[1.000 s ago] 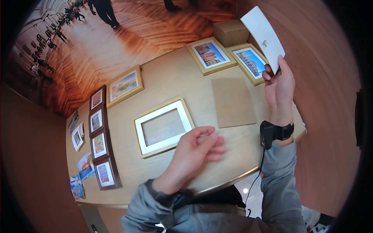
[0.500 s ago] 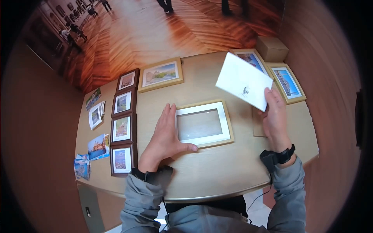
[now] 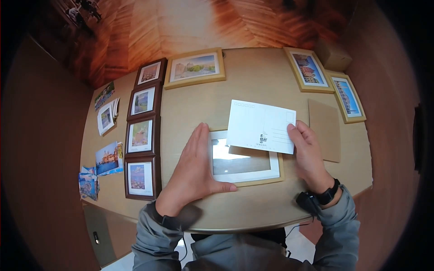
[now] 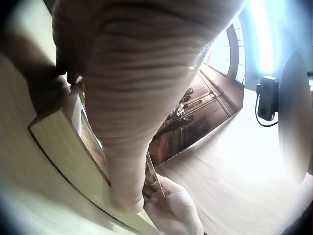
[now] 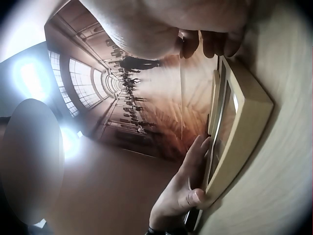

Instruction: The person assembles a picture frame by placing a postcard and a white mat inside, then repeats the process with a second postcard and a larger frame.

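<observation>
lying flat, left hand [image 3: 192, 169] braces frame [image 3: 244, 180] on wooden table [image 3: 253, 86]; right hand [image 3: 307, 153] pinches postcard [image 3: 260, 126].

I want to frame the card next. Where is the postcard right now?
In the head view the postcard is pinched by the right hand, blank side up, over the upper right of the empty frame.

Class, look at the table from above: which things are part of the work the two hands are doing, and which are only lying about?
In use:
- postcard, held blank side up by the right hand
- empty frame, steadied by the flat left hand
- cardboard backing, beside the frame

Lying about:
- dark framed pictures
- light framed pictures
- loose postcards
- small box
</observation>
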`<state>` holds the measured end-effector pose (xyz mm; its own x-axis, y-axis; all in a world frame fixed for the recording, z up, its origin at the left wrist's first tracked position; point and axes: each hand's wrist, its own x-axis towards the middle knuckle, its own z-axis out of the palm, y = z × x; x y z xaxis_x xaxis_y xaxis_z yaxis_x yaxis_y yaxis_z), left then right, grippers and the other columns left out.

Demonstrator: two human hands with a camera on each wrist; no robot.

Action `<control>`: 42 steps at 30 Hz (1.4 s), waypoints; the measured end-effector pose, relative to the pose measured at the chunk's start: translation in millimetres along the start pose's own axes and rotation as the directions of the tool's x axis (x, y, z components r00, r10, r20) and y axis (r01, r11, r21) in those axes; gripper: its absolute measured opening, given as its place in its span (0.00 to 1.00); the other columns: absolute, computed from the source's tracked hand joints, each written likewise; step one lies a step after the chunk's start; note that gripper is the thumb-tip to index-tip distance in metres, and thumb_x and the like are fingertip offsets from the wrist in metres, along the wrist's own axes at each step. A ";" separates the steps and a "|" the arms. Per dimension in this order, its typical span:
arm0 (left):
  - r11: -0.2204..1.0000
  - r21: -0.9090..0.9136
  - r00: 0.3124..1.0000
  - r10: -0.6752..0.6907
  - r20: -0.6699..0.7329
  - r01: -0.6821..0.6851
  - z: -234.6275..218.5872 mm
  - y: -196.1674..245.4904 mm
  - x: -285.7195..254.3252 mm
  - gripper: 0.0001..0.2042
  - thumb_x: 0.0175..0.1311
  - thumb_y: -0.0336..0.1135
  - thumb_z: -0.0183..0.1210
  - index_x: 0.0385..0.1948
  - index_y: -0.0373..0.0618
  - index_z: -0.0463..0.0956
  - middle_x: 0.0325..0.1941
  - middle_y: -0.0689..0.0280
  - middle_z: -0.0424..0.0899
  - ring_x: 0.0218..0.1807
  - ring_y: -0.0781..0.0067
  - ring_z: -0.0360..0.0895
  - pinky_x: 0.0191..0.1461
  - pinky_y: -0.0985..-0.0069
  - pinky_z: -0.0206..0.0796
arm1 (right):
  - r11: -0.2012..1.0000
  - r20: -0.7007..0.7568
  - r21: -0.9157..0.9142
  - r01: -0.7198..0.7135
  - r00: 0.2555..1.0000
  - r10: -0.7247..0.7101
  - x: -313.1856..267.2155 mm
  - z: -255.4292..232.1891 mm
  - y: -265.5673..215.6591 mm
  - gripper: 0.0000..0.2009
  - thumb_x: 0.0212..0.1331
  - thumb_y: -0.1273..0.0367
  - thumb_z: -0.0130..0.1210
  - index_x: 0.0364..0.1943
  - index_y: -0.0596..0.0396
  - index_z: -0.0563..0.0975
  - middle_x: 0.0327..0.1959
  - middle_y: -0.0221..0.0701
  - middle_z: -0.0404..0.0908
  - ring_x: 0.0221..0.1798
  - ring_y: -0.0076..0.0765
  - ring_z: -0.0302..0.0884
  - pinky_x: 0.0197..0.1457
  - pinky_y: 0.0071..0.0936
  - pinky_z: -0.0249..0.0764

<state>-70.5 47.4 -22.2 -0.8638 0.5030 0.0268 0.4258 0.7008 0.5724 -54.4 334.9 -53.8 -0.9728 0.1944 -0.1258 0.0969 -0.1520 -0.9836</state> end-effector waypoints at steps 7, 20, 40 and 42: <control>0.928 -0.366 0.937 -0.185 -0.297 0.067 4.4 -26.3 -6.0 0.41 0.64 0.36 0.72 0.75 0.32 0.58 0.75 0.43 0.68 0.77 0.43 0.66 0.81 0.60 0.58 | 0.957 0.109 -0.251 -0.144 0.978 0.176 -10.1 -2.3 -31.2 0.11 0.78 0.65 0.57 0.37 0.56 0.80 0.24 0.22 0.82 0.20 0.10 0.68 0.22 0.14 0.58; 0.946 -0.314 0.954 -0.168 -0.248 0.085 -1.7 -12.8 -9.7 0.18 0.73 0.23 0.55 0.63 0.38 0.77 0.71 0.49 0.75 0.70 0.50 0.76 0.70 0.65 0.69 | 0.889 0.092 -0.328 -0.318 0.926 0.365 -21.0 28.5 -41.1 0.09 0.75 0.69 0.62 0.38 0.61 0.82 0.21 0.25 0.81 0.15 0.13 0.67 0.18 0.16 0.60; 0.994 -0.102 0.977 -0.067 -0.200 0.047 0.7 -16.0 -12.4 0.21 0.58 0.16 0.60 0.55 0.41 0.86 0.73 0.41 0.72 0.65 0.42 0.78 0.63 0.62 0.76 | 0.852 0.065 -0.412 -0.323 0.922 0.381 -21.5 29.9 -37.6 0.09 0.73 0.70 0.63 0.35 0.61 0.82 0.17 0.21 0.77 0.15 0.11 0.66 0.18 0.17 0.58; 0.996 -0.081 0.978 -0.056 -0.202 0.040 0.6 -16.9 -11.7 0.21 0.59 0.16 0.60 0.55 0.40 0.86 0.73 0.41 0.72 0.66 0.42 0.77 0.64 0.63 0.75 | 0.852 0.040 -0.413 -0.321 0.928 0.370 -22.9 31.7 -39.9 0.09 0.72 0.70 0.64 0.34 0.61 0.82 0.17 0.21 0.76 0.15 0.12 0.66 0.18 0.18 0.58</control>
<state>-67.4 29.9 -32.7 -0.9228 0.3505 0.1599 0.3677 0.6773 0.6372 -42.7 305.8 -7.6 -0.8758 0.0852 -0.4751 0.4819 0.2083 -0.8511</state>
